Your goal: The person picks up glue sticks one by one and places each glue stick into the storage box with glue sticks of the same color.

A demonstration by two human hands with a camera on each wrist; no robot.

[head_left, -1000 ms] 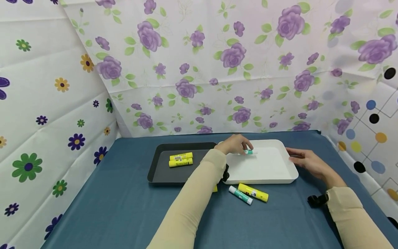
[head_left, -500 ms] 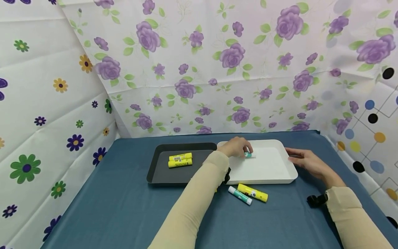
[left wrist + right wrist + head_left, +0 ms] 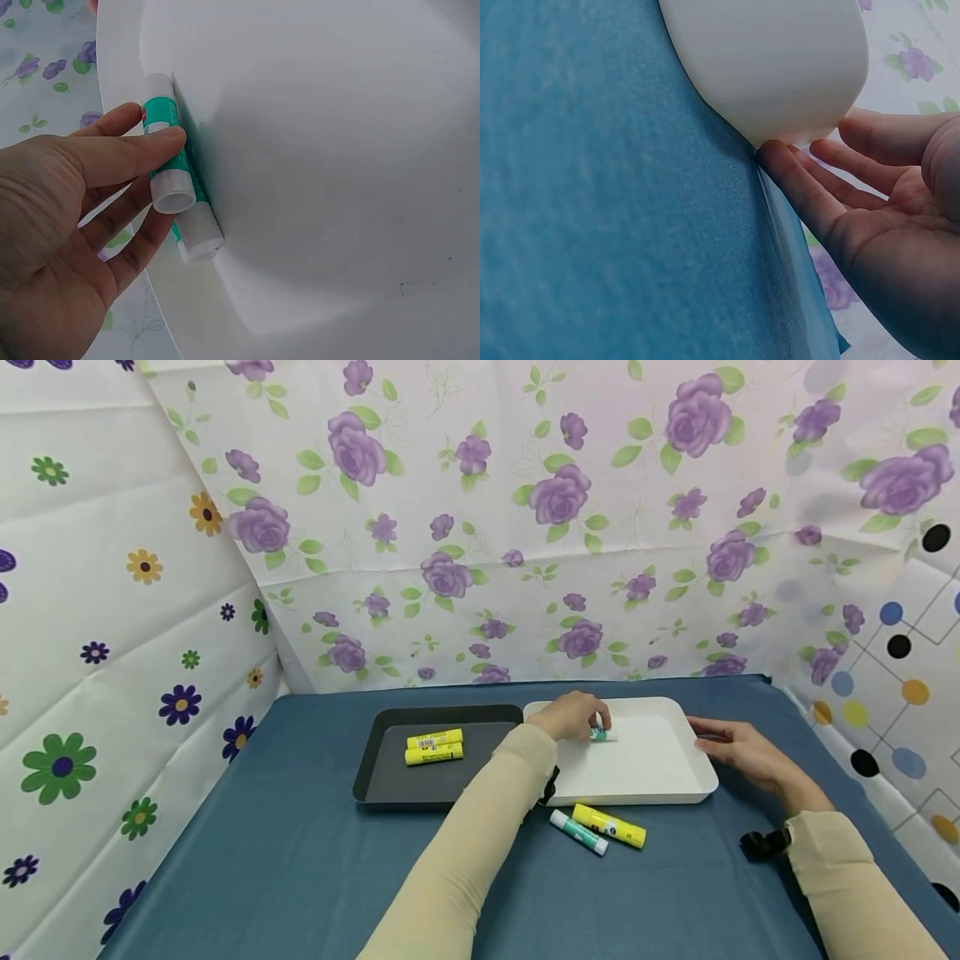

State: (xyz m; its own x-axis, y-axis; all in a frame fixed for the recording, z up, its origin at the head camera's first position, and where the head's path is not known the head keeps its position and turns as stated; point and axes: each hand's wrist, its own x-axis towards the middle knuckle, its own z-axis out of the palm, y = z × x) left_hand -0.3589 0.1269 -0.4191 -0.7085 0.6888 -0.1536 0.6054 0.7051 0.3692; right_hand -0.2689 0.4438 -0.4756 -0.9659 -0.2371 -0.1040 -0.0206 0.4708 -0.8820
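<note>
My left hand (image 3: 570, 716) is over the white tray (image 3: 637, 768) and pinches a green glue stick (image 3: 166, 154) with white ends. In the left wrist view, a second green glue stick (image 3: 199, 231) lies close under the held one, along the tray's side wall, partly hidden by it. My right hand (image 3: 742, 752) touches the right edge of the white tray, its fingers fairly straight against the outside. The right wrist view has those fingertips (image 3: 776, 157) right at the tray's rim.
The dark tray (image 3: 397, 789) stands left of the white one, with two yellow glue sticks (image 3: 435, 746) inside. On the blue tablecloth (image 3: 300, 860), in front of the white tray, lie a green glue stick (image 3: 579, 832) and a larger yellow one (image 3: 610, 825). Flowered cloth hangs behind.
My left hand has shifted slightly right and lower with the green glue stick over the white tray. The right hand stays at the tray's edge.
</note>
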